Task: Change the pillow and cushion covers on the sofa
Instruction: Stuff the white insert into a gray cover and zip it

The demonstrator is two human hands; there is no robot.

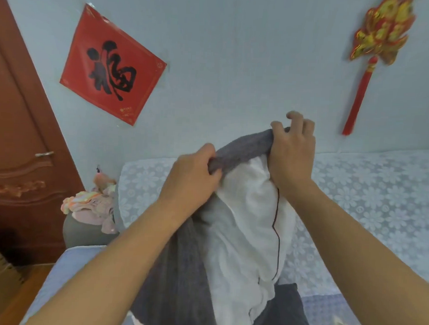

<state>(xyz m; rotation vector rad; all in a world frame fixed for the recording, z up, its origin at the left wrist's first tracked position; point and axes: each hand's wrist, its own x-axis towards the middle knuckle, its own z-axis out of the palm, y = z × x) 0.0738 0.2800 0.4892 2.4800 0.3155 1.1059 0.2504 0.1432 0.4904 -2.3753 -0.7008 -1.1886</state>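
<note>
I see the white pillow [250,226] held upright above the sofa [377,199], half inside a grey cover [243,148]. My left hand [193,176] grips the cover's bunched rim with curled fingers; my right hand [294,153] pinches the same rim at the pillow's top corner. Beyond the sofa's left end lies a heap of pink clothes [90,206]. A red poster [112,64] hangs on the wall.

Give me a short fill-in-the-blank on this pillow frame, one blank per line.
1. Both hands grip the edge of the ____ cover.
2. The pillow showing inside it is ____.
3. The left hand and right hand hold the cover at its ____ end.
4. The paper square on the wall is ____.

Missing: grey; white; top; red
</note>
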